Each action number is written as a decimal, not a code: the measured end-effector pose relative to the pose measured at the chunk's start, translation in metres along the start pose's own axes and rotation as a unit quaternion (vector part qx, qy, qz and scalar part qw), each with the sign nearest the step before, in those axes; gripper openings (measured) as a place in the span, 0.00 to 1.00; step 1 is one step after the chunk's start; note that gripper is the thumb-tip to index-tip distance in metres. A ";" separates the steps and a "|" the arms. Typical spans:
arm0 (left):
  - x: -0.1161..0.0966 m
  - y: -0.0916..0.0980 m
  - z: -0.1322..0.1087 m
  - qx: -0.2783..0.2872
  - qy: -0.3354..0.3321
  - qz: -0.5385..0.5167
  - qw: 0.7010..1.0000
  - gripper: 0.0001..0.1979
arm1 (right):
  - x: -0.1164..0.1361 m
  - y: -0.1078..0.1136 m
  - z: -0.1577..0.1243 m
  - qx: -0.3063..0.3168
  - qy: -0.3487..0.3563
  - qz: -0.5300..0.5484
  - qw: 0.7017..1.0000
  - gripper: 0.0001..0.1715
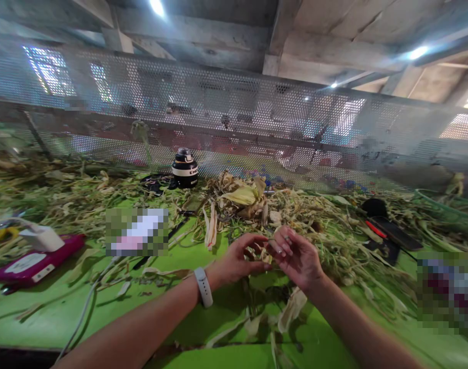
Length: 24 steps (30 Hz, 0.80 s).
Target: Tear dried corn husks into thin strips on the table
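Note:
Over the green tabletop (pixel 195 328), my two hands meet at their fingertips. My left hand (pixel 239 259), with a white watch band (pixel 204 287) on its wrist, has bent fingers, the thumb below them. Between its thumb and fingers shows a small pale dried plant piece (pixel 263 254). My right hand (pixel 301 259) is turned partly palm-up, its fingers curled and pinched against the left fingertips; what they grip is too small to make out. Beneath the hands lies a dry husk-like leaf (pixel 291 310). Just beyond them is a heap of dried leaves and stems (pixel 249 197).
A black bottle (pixel 185 169) stands before the perforated metal screen (pixel 234 118). At left are a magenta power strip (pixel 38 264) with a white charger (pixel 42 237), a cable (pixel 84 302) and a blurred-out phone-like item (pixel 140 233). A dark phone-like object (pixel 397 233) and green basket (pixel 449 205) are at right.

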State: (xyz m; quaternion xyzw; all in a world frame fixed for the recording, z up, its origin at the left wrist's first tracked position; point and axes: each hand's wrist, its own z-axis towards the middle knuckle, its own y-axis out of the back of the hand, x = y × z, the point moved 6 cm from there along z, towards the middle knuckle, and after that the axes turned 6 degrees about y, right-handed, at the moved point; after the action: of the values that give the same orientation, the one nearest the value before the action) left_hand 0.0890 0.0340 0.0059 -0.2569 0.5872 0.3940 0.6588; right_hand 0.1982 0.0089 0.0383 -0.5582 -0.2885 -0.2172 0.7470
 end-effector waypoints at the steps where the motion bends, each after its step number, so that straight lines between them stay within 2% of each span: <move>1: 0.002 0.000 0.001 -0.010 -0.002 0.002 1.000 0.20 | -0.002 -0.002 -0.001 0.004 -0.005 0.005 1.000 0.15; 4: 0.001 -0.004 0.002 -0.012 -0.011 -0.011 1.000 0.15 | -0.004 -0.006 -0.003 0.013 -0.012 0.014 1.000 0.14; 7: -0.005 -0.005 0.003 -0.012 -0.021 -0.052 0.998 0.16 | -0.004 -0.011 -0.005 0.020 -0.017 0.018 1.000 0.14; 11: -0.007 0.012 0.006 -0.099 -0.012 -0.109 0.989 0.16 | -0.002 -0.009 -0.008 -0.008 -0.013 -0.016 1.000 0.11; 14: -0.004 0.030 0.009 -0.159 -0.007 -0.123 0.980 0.14 | 0.006 0.004 -0.005 -0.059 0.015 -0.118 0.991 0.09; 18: -0.006 0.047 0.013 -0.171 0.004 -0.054 0.984 0.14 | 0.026 0.024 0.003 -0.114 0.063 -0.314 0.940 0.14; 20: -0.008 0.056 0.014 -0.177 0.027 -0.023 0.984 0.13 | 0.031 0.032 0.007 -0.119 0.055 -0.355 0.926 0.17; 22: -0.004 0.064 0.015 -0.176 0.080 -0.043 0.980 0.12 | 0.034 0.039 0.012 -0.106 0.040 -0.360 0.926 0.19; 24: 0.001 0.069 0.015 -0.151 0.134 -0.083 0.976 0.13 | 0.037 0.045 0.015 -0.103 0.043 -0.353 0.929 0.20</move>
State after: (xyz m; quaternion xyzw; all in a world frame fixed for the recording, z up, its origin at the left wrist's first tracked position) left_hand 0.0411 0.0847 0.0167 -0.4520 0.5806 0.3836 0.5581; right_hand 0.2516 0.0361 0.0342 -0.4840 -0.4108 -0.5193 0.5721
